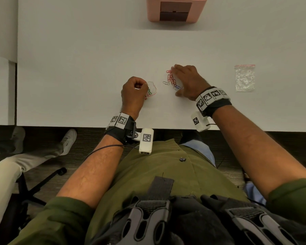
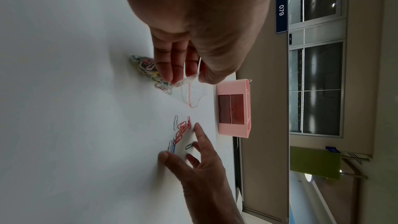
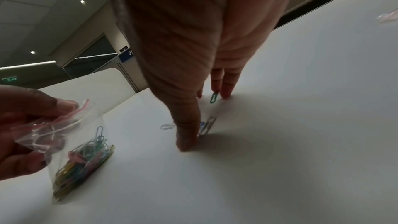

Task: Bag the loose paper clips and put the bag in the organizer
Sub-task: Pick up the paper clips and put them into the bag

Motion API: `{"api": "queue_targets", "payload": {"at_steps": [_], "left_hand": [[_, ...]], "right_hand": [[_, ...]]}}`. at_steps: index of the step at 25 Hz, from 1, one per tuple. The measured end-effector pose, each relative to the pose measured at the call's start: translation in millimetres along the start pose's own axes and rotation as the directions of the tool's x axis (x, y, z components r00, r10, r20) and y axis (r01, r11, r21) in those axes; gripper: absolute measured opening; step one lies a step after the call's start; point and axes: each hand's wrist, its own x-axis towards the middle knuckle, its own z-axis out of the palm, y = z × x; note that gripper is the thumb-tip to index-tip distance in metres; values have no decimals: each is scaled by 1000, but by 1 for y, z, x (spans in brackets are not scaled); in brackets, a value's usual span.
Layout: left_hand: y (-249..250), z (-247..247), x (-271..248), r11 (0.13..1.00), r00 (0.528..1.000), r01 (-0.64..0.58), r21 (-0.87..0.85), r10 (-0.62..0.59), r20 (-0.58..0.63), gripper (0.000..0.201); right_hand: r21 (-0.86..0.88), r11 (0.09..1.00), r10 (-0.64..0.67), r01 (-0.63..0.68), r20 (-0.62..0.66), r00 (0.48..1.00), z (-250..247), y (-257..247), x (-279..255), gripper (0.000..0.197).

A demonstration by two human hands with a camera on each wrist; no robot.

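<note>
— Two hands are on the white desk (image 1: pixel 78 68). What has the left hand (image 1: pixel 133 93) got?
— Its fingers are curled round the mouth of a small clear zip bag (image 3: pixel 79 142), pinching the red-striped rim open. The bag's bottom rests on the desk, and it already holds a heap of coloured paper clips.
— And just to its right?
— The loose paper clips (image 1: pixel 171 80), mostly red with a white one, a blue one and a green one, lie in a small cluster on the desk. The right hand (image 1: pixel 189 82) is spread over them, fingers straight, thumb tip and fingertips touching the surface around the cluster; it grips nothing.
— Further right?
— A second clear zip bag (image 1: pixel 245 78) lies flat, well apart from the hand.
— The organizer?
— The pink desk organizer (image 1: pixel 176 9) stands at the far edge, beyond the clips.
</note>
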Motion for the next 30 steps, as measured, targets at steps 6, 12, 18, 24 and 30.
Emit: {"api": "queue_targets", "payload": {"at_steps": [6,12,18,24,30], "left_hand": [[-1,4,-1,1000,1000,-5,-6,5,-2,7],[-2,4,0,1000,1000,-8,-10,8,3,9],[-3,3,1,1000,1000,-6,-6,6,14,9],[-3,3,0,1000,1000,1,-1,-1,20,7],[-3,6,-2,1000,1000,14,-8,-13,20,9]], "right_hand": [[-118,988,-101,97,-22,995,-3,-14,13,70],[-149,980,-166,130,-262,951,27,-14,3,25],[-29,999,35,-44,-265,963,17,-24,4,13],[278,942,233,-188,-141,962,-3,-21,13,13],[624,767,313,-150,-160,936,-16,-34,-4,13]]}}
